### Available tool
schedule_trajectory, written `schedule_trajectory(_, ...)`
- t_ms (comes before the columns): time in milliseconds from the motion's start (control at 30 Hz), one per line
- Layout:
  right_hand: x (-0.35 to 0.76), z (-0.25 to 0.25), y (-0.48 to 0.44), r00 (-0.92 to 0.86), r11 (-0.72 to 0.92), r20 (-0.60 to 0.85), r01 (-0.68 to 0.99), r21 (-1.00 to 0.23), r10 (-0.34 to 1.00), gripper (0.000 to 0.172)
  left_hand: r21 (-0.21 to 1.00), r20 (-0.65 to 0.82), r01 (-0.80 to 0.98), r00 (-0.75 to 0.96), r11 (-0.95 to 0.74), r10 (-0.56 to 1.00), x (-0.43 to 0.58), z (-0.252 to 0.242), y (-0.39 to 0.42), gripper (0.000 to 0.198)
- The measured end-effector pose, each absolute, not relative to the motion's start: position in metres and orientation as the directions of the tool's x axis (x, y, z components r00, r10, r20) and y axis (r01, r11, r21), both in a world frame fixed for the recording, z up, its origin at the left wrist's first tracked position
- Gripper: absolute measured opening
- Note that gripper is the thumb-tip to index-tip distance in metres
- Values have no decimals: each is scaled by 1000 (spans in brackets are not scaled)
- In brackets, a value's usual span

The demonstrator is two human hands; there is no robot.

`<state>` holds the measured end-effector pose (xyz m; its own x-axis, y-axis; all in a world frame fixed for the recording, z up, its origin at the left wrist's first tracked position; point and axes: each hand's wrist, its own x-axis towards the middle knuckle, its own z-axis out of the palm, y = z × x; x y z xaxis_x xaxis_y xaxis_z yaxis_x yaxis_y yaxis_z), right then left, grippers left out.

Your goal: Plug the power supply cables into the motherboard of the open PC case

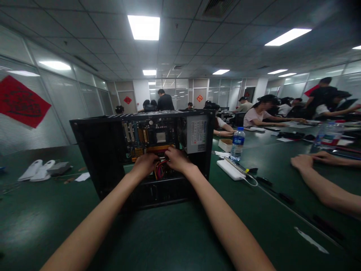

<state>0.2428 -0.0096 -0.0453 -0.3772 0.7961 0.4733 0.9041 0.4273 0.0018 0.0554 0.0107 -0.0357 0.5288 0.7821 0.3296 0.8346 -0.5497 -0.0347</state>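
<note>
An open black computer case lies on its side on the green table, showing a motherboard and a grey power supply. Both my hands reach inside it. My left hand is curled, fingers closed near a bundle of red and yellow cables. My right hand is closed just above the same cables, fingertips at the lower edge of the motherboard. What exactly the fingers grip is hidden.
A water bottle, a white power strip and a small box lie to the right of the case. Another person's forearms rest on the table at right. White objects lie far left. Several people sit at the back.
</note>
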Motion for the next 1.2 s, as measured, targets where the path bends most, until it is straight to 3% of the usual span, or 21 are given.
schedule_trajectory(300, 240, -47, -12, -377, 423, 454, 906, 2, 807, 18, -44, 381, 832, 526, -554, 760, 52, -39, 14, 23)
schedule_trajectory(667, 238, -49, -9, -387, 438, 472, 899, 2, 792, 18, -129, 339, 839, 539, -529, 771, 53, -41, 20, 27)
schedule_trajectory(1067, 238, -49, -9, -388, 441, 469, 897, -4, 794, 18, -98, 353, 869, 486, -485, 799, 52, -42, 20, 30)
schedule_trajectory(1200, 238, -47, -10, -385, 444, 457, 896, -23, 802, 19, -158, 333, 857, 514, -490, 791, 55, -38, 15, 30)
